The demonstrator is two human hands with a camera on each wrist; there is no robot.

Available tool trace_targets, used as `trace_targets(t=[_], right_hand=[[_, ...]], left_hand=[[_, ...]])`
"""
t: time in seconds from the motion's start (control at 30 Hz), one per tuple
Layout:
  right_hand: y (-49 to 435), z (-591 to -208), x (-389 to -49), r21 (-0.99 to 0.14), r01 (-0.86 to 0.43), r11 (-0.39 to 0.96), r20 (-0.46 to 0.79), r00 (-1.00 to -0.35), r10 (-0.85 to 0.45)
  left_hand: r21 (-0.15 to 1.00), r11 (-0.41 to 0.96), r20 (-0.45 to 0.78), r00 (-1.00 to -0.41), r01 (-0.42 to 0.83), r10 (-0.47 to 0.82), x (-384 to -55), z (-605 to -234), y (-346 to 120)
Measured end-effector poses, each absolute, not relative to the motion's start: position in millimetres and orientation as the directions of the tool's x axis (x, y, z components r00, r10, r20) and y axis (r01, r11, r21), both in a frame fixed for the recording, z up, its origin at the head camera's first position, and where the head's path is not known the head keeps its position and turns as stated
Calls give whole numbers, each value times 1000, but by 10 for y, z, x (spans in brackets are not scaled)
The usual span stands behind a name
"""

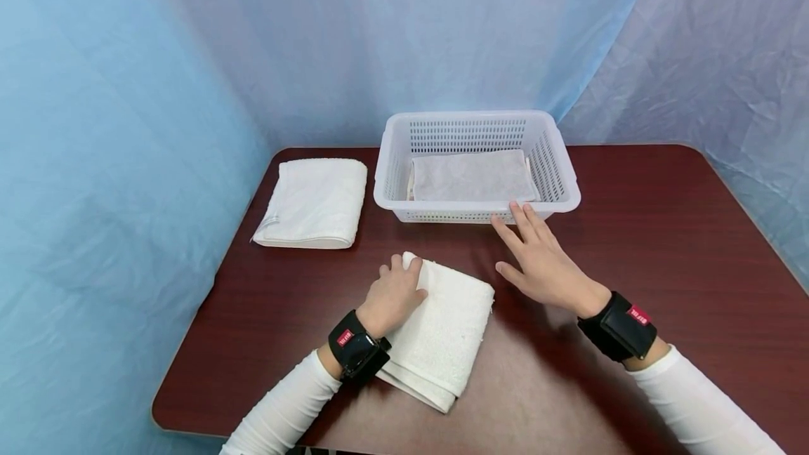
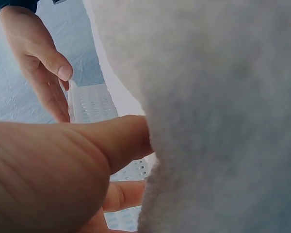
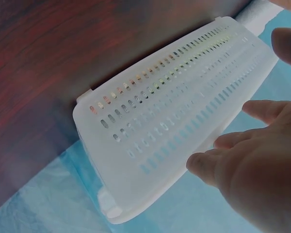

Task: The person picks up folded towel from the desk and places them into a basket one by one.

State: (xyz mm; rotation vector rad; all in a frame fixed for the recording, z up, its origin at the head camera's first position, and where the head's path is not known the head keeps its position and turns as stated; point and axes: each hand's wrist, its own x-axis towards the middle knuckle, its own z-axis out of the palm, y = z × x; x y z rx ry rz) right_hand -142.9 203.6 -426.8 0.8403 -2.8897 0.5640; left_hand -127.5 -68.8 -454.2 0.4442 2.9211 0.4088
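A folded white towel [image 1: 445,332] is in front of the person, turned slightly askew. The left hand [image 1: 393,297] grips its left edge near the far corner. In the left wrist view, the thumb [image 2: 128,141] lies against the edge of the towel [image 2: 223,116], which fills much of that view and hides the fingertips. The right hand [image 1: 543,262] holds nothing, its fingers spread and extended over the near rim of a white perforated plastic basket [image 1: 477,215]. Those fingers [image 3: 203,165] overlap the rim of the basket [image 3: 174,102] in the right wrist view. A folded grey cloth [image 1: 470,175] lies inside the basket.
Another folded white towel [image 1: 312,202] lies at the far left of the dark red-brown table [image 1: 663,244]. The basket stands at the table's back edge. Blue cloth sheets [image 1: 316,41] hang behind and to the sides.
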Motion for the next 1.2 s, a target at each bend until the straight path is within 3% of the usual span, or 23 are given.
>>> trace_targets(t=[1.2], right_hand=[[1983,-4461,-1222,-344,-497,796,72,-860,-506]], left_hand=[[311,914,-122,-943,260,310,-1281,-4534,-695]])
